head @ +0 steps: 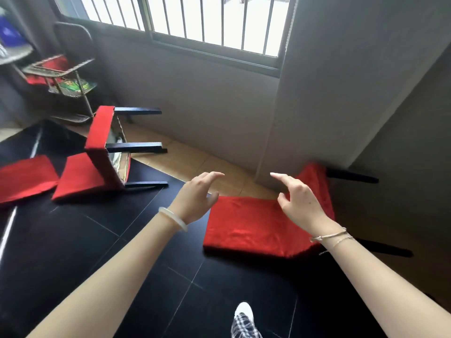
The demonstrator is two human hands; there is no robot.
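A red-covered chair lies tipped over on the dark floor tiles, its flat red face up and its black legs pointing right. My left hand hovers just left of its far corner, fingers relaxed and holding nothing. Over the chair's far right part hangs my right hand, index finger stretched out, the other fingers loosely curled, empty. Another red chair lies on its side at the left with its black legs pointing right. A flat red piece shows at the far left.
A grey wall with a barred window runs along the back; a grey pillar stands behind the near chair. A wicker shelf with red cloth stands at the back left. My checked shoe shows at the bottom.
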